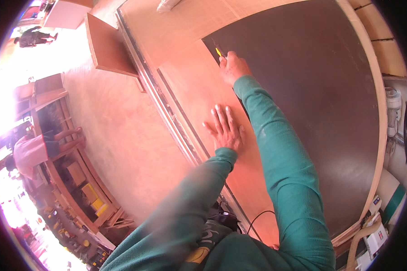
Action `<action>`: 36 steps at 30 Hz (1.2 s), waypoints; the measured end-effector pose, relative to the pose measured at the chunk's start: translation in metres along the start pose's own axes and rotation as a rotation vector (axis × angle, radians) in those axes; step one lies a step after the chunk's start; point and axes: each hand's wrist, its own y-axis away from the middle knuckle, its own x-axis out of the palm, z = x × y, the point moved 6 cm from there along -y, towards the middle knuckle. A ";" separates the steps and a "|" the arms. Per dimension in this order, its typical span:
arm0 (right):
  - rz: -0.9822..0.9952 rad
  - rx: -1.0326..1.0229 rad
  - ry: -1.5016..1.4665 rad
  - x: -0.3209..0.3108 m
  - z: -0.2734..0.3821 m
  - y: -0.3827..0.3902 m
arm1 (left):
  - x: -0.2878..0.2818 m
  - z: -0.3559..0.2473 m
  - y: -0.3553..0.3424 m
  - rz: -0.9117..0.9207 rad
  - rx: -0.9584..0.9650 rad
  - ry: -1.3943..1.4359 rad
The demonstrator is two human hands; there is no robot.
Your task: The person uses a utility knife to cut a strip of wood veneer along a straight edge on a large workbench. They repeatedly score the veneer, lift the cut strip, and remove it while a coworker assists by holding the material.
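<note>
People, two in all, show far left of the dark sheet [321, 108]: one person in a pink top [29, 156], the other person in dark clothes [31, 38]. One long wooden rack [54, 169], loaded with boards and yellow pieces [96, 203], stands on that same side. Nearer the sheet come one brown wooden panel [108, 47], set at an angle, and one long metal rail [158, 101]. Two hands work here. The left hand [228, 135] lies palm down just left of the sheet on the pale tabletop [185, 74], fingers spread wide. The right hand [235, 67] is at the sheet's left edge, near its far corner, its grip narrow and closed around one slim yellow tool [219, 52]; the tool's front end points away over the sheet near that corner, and whether it touches cannot be told. One black cable [257, 217] curves near the sheet's near left side. As for edges and room, a broad stretch of floor [117, 149] runs between rack and rail, left of the sheet; a strip of tabletop lies between rail and sheet; the sheet's left edge passes beneath the right forearm; and one pale wooden border [375, 90] follows its right side.
</note>
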 end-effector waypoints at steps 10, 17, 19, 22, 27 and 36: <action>0.110 -0.005 0.145 0.022 0.032 -0.039 | 0.000 0.000 -0.002 0.079 0.018 -0.064; 0.147 0.012 0.233 0.012 0.048 -0.036 | 0.003 0.001 -0.001 0.082 0.027 -0.031; 0.203 0.012 0.296 0.013 0.055 -0.038 | 0.003 0.001 0.000 0.077 0.027 -0.051; 0.298 0.091 0.361 0.013 0.061 -0.043 | 0.005 0.001 0.000 0.073 0.043 -0.093; 0.246 0.116 0.306 0.011 0.061 -0.036 | 0.005 0.001 -0.002 0.037 0.056 -0.095; 0.320 0.105 0.331 -0.011 -0.039 0.092 | 0.001 -0.002 0.002 -0.065 0.053 0.009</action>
